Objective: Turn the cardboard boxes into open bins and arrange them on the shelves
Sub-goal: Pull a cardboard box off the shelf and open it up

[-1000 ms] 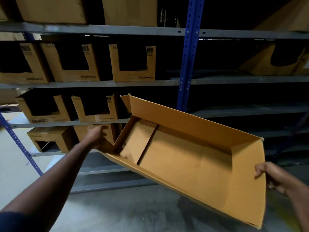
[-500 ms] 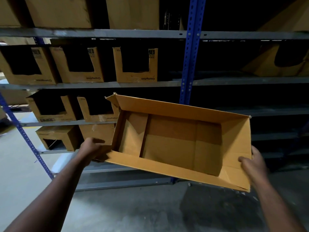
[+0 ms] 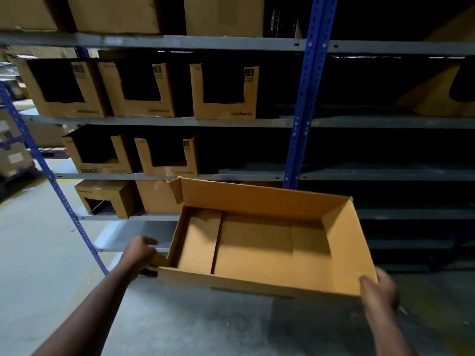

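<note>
I see the open cardboard box (image 3: 257, 199) held in the air in front of the lower shelves (image 3: 231, 122), its open side turned up toward the camera and its long axis running left to right; its far wall rises to the shelf edge just below the middle row of bins. A short torn flap (image 3: 176, 190) stands at the far left corner; a folded panel lies flat on the box floor at the left end.

The left grip (image 3: 140, 255), a bare hand, holds the left end of the box from outside, fingers curled round the near left corner; the right grip (image 3: 380, 291) clasps the near right corner, thumb laid over the rim and the other fingers hidden behind the wall.

On the rack, three cut-front bins (image 3: 221, 110) sit side by side on the upper shelf left of the blue upright (image 3: 303, 111); two more cut bins (image 3: 167, 169) sit on the shelf beneath; lower down stand a small box with a dark opening (image 3: 108, 194) and a plain-fronted box (image 3: 156, 199) beside it. Closed cartons (image 3: 115, 14) line the top shelf; the bay to the right is dark, with one dim carton (image 3: 431, 98) showing. A second blue upright (image 3: 64, 199) slants down at the left; the grey concrete floor (image 3: 51, 253) lies under the box.
</note>
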`<move>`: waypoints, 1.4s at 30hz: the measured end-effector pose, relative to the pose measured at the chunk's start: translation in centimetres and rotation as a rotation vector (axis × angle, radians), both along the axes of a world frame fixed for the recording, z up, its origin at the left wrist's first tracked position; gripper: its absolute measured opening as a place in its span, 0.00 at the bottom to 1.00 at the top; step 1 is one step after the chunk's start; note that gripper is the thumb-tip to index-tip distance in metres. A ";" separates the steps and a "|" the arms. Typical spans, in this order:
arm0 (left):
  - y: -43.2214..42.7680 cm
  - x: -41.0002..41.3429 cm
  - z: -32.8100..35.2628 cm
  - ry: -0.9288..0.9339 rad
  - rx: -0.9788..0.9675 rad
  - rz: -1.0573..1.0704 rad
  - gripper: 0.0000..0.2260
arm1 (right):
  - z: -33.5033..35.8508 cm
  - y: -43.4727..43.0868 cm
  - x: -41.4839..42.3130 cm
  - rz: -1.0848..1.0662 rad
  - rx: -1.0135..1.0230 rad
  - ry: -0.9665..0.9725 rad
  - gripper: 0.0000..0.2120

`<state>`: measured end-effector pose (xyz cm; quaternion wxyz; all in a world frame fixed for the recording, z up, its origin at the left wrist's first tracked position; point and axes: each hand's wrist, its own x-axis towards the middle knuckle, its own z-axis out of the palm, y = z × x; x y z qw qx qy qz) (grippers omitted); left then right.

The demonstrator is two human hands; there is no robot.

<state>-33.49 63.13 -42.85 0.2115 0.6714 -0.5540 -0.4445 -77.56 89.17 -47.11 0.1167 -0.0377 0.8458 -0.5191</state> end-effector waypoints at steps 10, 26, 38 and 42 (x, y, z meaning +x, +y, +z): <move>6.2 -8.9 -2.3 0.295 -0.087 0.103 0.17 | 6.3 -10.4 5.9 0.021 -0.518 -0.622 0.12; 2.9 -9.3 -2.6 0.419 -0.081 0.089 0.25 | 6.2 -10.9 6.0 0.299 -0.286 -0.301 0.16; 0.8 -9.0 2.0 0.495 -0.527 0.325 0.07 | 11.5 -11.0 6.0 0.438 -0.253 -0.229 0.21; 2.2 -9.1 0.1 0.557 -0.498 0.600 0.11 | 11.4 -8.7 12.7 0.551 -0.351 -0.388 0.19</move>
